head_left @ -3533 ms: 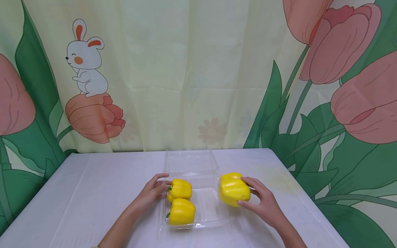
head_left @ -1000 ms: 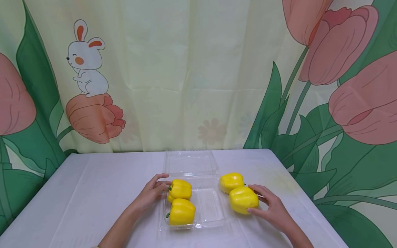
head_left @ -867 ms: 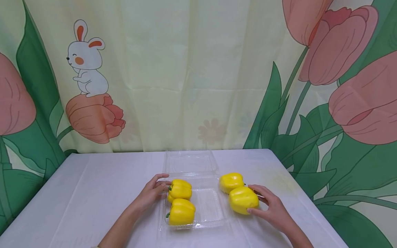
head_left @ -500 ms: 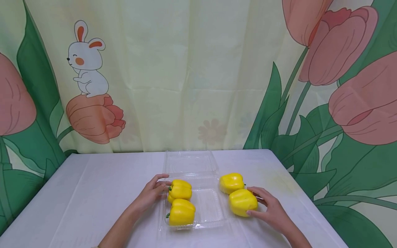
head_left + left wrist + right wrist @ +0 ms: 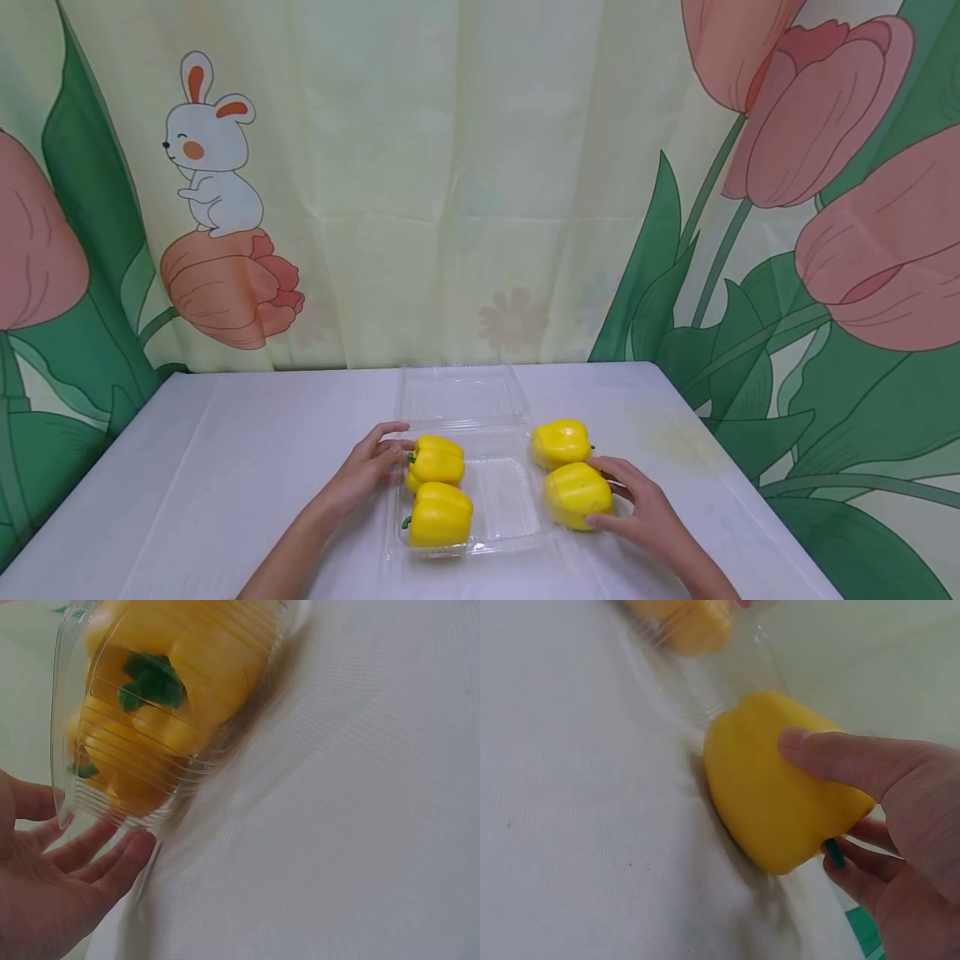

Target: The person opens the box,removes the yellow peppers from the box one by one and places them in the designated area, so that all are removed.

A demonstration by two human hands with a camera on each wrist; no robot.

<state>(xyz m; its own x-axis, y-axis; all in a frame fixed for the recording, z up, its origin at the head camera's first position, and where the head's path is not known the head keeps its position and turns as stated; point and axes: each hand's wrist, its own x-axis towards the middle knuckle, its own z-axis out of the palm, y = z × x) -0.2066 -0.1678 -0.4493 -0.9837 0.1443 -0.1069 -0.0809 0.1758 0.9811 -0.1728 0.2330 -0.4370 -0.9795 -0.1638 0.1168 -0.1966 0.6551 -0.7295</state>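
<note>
Pinching a pepper (image 5: 576, 500), the right hand (image 5: 641, 512) could bump the tray (image 5: 504, 498) askew if the left hand (image 5: 362, 479), pinching its side, slackens.

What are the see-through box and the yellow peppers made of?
The see-through box looks like thin, shiny clear plastic: the white cloth shows through it, and its wall has moulded ridges. The yellow peppers have smooth, slightly glossy surfaces that catch the light, and green stems. They could be real vegetables or plastic or foam pretend ones; I can't tell.
</note>
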